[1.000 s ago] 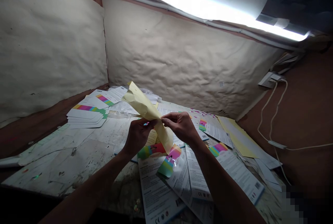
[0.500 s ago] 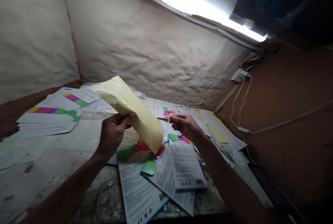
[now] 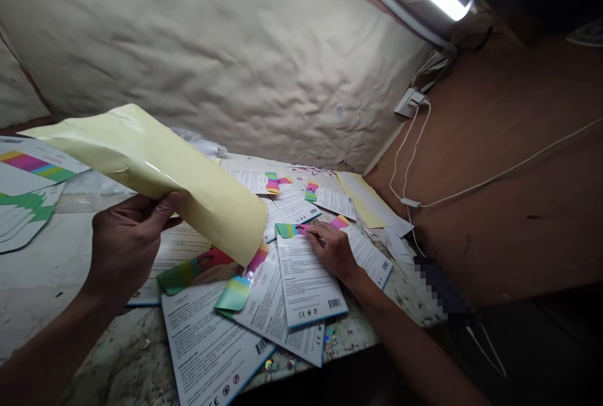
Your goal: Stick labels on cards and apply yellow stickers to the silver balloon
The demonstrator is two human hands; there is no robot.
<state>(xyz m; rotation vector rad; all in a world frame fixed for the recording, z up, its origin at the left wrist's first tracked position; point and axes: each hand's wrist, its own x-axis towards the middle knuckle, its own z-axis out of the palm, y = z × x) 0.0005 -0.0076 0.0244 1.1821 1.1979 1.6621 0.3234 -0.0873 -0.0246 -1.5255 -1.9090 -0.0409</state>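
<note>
Go easy with the right hand (image 3: 334, 251) (grip unclear) atop the packet (image 3: 306, 283), left hand (image 3: 125, 247) pinching the yellow sheet (image 3: 207, 189) left of it.

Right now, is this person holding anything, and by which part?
The left hand pinches a glossy pale-yellow sheet midway along its near long edge. The right hand is at a barcoded packet's colorful top; whether it grips cannot be told.

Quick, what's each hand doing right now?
Left hand: closed, holding the yellow sheet between thumb and fingers.
Right hand: fingers bunched at the colourful top of a printed packet; can't tell whether its grip is closed.
</note>
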